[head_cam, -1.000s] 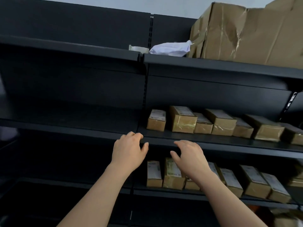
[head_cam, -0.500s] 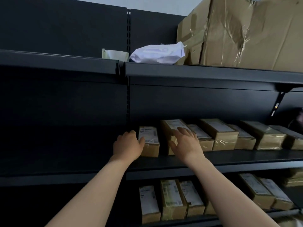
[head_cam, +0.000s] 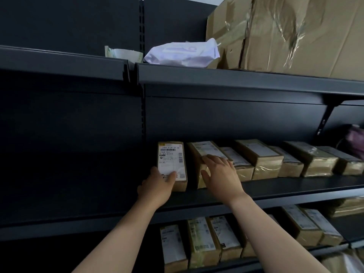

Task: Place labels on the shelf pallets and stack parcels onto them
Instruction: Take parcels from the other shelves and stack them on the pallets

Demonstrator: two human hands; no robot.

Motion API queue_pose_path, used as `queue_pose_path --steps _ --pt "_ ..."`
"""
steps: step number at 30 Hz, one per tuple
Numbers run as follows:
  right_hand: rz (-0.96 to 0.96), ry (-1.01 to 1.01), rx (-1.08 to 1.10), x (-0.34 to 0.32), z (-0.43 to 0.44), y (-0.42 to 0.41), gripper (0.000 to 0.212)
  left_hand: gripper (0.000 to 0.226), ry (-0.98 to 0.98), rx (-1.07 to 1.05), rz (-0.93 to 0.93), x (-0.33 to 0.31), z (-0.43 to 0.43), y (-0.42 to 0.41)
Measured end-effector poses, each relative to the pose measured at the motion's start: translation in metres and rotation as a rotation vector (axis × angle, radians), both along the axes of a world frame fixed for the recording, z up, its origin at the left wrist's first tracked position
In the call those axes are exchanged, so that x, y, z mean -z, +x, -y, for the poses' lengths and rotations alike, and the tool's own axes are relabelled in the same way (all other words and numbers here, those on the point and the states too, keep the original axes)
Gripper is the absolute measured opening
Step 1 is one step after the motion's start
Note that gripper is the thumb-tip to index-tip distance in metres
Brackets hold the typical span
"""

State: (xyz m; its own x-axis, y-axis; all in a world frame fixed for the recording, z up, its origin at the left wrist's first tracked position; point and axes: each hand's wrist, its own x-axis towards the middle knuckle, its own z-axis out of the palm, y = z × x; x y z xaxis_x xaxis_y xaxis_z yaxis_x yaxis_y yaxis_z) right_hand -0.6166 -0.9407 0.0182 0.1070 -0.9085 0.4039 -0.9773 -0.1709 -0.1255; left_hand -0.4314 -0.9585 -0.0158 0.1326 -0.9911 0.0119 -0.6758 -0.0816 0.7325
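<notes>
A row of several small brown parcels with white labels lies on the dark middle shelf (head_cam: 295, 186). My left hand (head_cam: 157, 186) grips the near end of the leftmost parcel (head_cam: 172, 158), thumb on its white label. My right hand (head_cam: 220, 174) lies on the second parcel (head_cam: 204, 149), fingers spread over its top and thumb down its front face. More labelled parcels (head_cam: 202, 241) stand on the shelf below.
On the top shelf (head_cam: 236, 79) sit a roll of tape (head_cam: 124, 54), a white plastic bag (head_cam: 183, 54) and a large crumpled cardboard box (head_cam: 291, 34). The left bay of the shelving is dark and bare. A purple item (head_cam: 354, 138) shows at the far right.
Both hands rose from the shelf's front edge to the parcels. The left hand took hold of the leftmost parcel, and the right settled onto the second. The view tilted upward.
</notes>
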Motion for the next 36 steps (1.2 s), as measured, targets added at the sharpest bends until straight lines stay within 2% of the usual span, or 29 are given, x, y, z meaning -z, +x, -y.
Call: queue_pose_path --steps 3,8,11,15,17,20,24,27,29,33,36 --pt "0.002 0.016 -0.014 -0.001 0.001 -0.001 0.048 0.058 -0.063 0.014 -0.242 0.006 -0.009 -0.002" --pt "0.214 -0.063 -0.029 -0.003 0.0 -0.024 0.045 0.087 -0.179 -0.025 -0.42 0.006 -0.02 0.002" --pt "0.198 -0.042 0.08 -0.003 0.001 -0.054 0.049 0.106 -0.233 -0.007 -0.52 0.009 -0.03 0.005" --pt "0.042 0.16 0.119 0.004 0.005 -0.077 0.052 0.095 -0.263 -0.002 -0.599 0.006 -0.05 -0.008" --pt "-0.007 0.192 0.092 0.008 0.003 -0.083 0.052 0.094 -0.273 -0.006 -0.635 0.005 -0.059 -0.017" --pt "-0.039 0.101 0.092 0.01 -0.004 -0.089 0.042 0.1 -0.291 -0.034 -0.663 0.005 -0.073 -0.031" --pt "-0.088 -0.096 0.091 0.015 -0.024 -0.101 0.019 0.093 -0.339 -0.085 -0.701 0.011 -0.09 -0.053" --pt "0.065 -0.28 0.014 0.024 -0.039 -0.117 0.013 0.094 -0.367 -0.104 -0.724 0.017 -0.102 -0.072" --pt "0.184 -0.259 0.017 0.026 -0.048 -0.125 0.014 0.094 -0.376 -0.107 -0.728 0.02 -0.11 -0.083" --pt "0.43 0.101 0.217 0.029 -0.058 -0.134 0.065 0.094 -0.386 -0.131 -0.737 0.023 -0.125 -0.099" --pt "0.699 0.307 0.223 0.032 -0.063 -0.135 0.078 0.094 -0.381 -0.171 -0.723 0.029 -0.134 -0.106"
